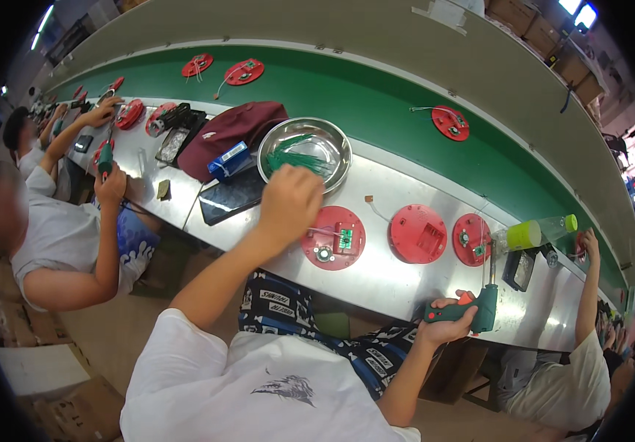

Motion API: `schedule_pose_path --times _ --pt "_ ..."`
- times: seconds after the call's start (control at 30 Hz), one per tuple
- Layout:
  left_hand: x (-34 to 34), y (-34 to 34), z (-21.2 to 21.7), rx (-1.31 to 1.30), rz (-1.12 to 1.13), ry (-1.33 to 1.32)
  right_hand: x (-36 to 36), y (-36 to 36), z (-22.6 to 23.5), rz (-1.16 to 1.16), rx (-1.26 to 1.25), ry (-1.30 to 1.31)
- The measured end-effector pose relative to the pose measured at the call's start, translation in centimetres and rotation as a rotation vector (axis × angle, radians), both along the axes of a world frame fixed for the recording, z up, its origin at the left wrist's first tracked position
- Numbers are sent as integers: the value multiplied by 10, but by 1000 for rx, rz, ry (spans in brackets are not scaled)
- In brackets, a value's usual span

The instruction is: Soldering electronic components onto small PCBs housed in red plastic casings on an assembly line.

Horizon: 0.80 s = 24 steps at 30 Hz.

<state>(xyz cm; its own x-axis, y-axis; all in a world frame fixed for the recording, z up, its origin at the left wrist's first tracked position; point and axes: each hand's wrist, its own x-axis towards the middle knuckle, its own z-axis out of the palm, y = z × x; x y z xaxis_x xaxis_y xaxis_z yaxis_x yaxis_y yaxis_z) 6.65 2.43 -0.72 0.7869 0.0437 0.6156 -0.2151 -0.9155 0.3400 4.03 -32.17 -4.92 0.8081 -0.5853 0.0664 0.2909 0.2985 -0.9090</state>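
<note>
My left hand (292, 200), seen from the back, is over the near edge of a round steel bowl (341, 171). Its fingers curl inward, and whatever is between them is hidden. Thin green strips (299, 156) lie in the bowl. Below and right of that hand, a red disc (354, 250) with a small green circuit board and a round metal part lies on the metal bench. My right hand (451, 318) grips a green pistol-shaped tool (485, 313) with a red trigger. Its long metal shaft points away from me, towards another red disc (468, 239) with a board.
A plain red housing (418, 234) lies between the two discs. Left of the bowl are a dark phone (230, 197), a blue box (229, 160) and a maroon bag (222, 136). A yellow-green-banded bottle (525, 234) lies right. Co-workers sit on both sides.
</note>
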Motion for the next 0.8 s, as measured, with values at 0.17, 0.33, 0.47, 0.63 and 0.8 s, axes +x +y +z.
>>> schedule_pose_path --times 0.17,0.33,0.47,0.63,0.8 --pt "72 27 -20 108 35 397 0 -19 -4 53 232 11" --pt "74 79 -74 122 -133 389 2 -11 -51 -151 -92 149" --pt "73 117 -81 -222 -137 455 2 -2 -17 117 71 12" --pt "108 122 -85 -343 -172 262 -9 -17 -4 68 157 -50" --pt "118 157 -92 -528 -44 223 -2 -10 -5 77 199 -56"
